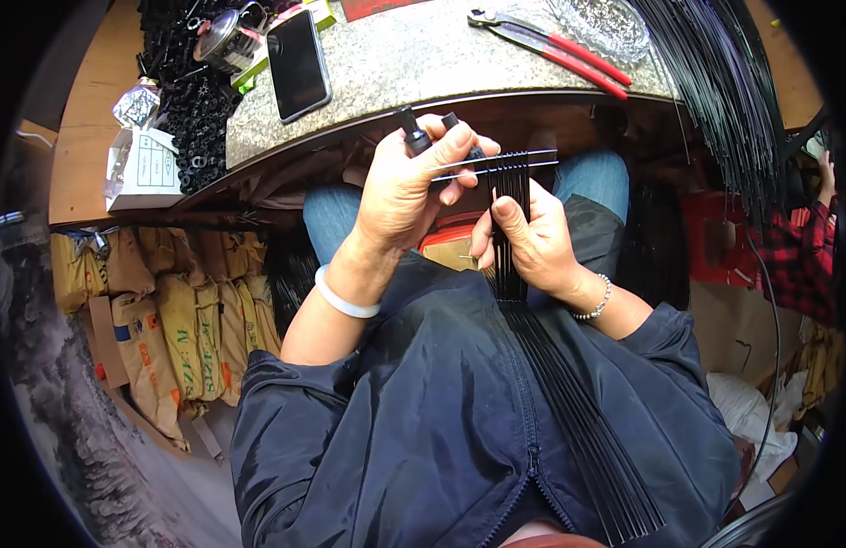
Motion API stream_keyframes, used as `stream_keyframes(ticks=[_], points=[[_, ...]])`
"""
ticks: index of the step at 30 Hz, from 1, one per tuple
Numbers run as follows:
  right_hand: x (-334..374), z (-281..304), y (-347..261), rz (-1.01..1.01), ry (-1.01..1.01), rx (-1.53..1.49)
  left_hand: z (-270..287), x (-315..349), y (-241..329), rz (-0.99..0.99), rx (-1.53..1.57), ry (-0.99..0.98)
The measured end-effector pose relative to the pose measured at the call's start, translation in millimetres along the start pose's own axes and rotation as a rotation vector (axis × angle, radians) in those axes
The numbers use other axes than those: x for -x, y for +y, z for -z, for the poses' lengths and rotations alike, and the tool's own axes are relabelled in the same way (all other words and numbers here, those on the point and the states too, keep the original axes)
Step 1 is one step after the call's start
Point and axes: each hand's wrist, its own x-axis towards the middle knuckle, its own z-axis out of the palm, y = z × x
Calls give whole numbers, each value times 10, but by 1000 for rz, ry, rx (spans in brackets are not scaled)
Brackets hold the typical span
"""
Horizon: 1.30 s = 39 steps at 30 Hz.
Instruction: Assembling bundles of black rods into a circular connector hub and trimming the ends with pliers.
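Seated at the edge of a speckled stone counter, I work over my lap with both hands raised in front of me. My left hand is closed around two small black caps, its fingers pinching two thin black rods that stick out sideways to the right. My right hand is pressed together around a bundle of black rods that runs down across my dark jacket, thumb on top to keep the strands fanned flat. To do this step well, I judge, the left-hand pinch should stay close to the caps so the rod tips do not wander, and the right hand should hold the bundle steady and feed one strand at a time, not several. On the counter lie a dark phone, red-handled pliers and a clear glass dish, well apart from my hands. Long black rods hang at right, near another person's red plaid sleeve.
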Motion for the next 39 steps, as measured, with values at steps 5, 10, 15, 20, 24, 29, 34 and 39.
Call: stream_keyframes(ticks=[5,10,15,20,24,29,34,39], points=[[-20,11,-7,-2,1,-9,34,-54,-34,6,50,-73],[-16,19,6,2,12,-9,22,-67,-50,-26,2,-64],[-31,32,20,3,5,6,37,-55,-44,-24,-10,-68],[-45,34,12,-26,-15,-15,6,-30,-42,-54,-36,-27],[-41,23,14,-24,-1,-31,-18,-35,-48,-93,-70,-1],[-39,28,-8,-48,-7,-24,0,-31,-66,-95,-93,-1],[-38,6,-23,-37,5,-17,-13,-15,-62,-124,-96,-39],[-45,42,-16,-25,-12,1,39,12,-100,-129,-258,-92]])
